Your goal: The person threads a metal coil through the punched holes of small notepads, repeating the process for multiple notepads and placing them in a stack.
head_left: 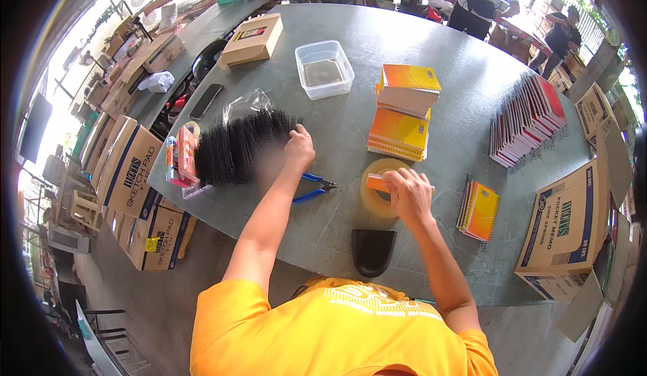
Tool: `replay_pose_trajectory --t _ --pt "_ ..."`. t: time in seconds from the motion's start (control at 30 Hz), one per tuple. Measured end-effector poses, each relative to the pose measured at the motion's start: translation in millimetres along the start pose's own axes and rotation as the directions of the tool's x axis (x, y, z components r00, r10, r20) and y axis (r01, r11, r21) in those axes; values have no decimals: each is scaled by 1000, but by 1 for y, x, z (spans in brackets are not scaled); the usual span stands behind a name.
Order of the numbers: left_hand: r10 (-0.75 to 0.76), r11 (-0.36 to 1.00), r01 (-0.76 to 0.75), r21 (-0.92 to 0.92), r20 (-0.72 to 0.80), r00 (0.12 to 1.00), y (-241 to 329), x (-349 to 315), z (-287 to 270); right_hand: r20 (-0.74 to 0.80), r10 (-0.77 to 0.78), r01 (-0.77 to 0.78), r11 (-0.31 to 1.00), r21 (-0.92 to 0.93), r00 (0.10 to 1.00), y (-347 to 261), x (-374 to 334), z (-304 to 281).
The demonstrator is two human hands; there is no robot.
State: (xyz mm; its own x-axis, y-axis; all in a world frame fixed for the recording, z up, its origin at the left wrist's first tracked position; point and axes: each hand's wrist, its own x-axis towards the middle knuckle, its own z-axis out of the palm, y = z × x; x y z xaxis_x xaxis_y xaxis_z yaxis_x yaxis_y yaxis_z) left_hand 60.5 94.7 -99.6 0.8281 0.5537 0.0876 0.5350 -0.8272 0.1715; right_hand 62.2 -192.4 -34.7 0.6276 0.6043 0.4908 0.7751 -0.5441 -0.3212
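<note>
Honestly, the memo [375, 183] looks light and bendy, so pinch its edges; the right hand [410, 195] grips it over the tape roll [368, 200]. Coils [236, 148] seem springy, crushable, best taken by an end; left hand's [300, 148] there, can't tell if gripping.

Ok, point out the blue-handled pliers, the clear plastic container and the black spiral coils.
Blue-handled pliers [311, 194], head view: lower handle.
Clear plastic container [331, 89], head view: near wall.
Black spiral coils [236, 147], head view: pile's middle.
</note>
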Motion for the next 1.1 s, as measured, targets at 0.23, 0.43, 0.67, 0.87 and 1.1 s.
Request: replay_pose_trajectory --t 0.23,0.43,0.67,0.87,1.1 --pt "5 998 -5 -56 10 1000 6 23 10 11 -8 8 1000 26 1000 3 -4 -3" --pt "3 998 -17 61 235 972 1 45 -3 -1 -10 10 999 32 1000 -2 -5 -5" --pt "159 955 -198 221 184 970 0 38 3 -15 -13 13 999 35 1000 2 -8 -1" --pt "-73 961 46 -272 -90 993 5 52 -21 8 14 -14 997 70 1000 -3 -5 -12" --pt "223 930 -199 -308 46 974 -3 41 11 3 12 -12 999 33 1000 2 1 0"
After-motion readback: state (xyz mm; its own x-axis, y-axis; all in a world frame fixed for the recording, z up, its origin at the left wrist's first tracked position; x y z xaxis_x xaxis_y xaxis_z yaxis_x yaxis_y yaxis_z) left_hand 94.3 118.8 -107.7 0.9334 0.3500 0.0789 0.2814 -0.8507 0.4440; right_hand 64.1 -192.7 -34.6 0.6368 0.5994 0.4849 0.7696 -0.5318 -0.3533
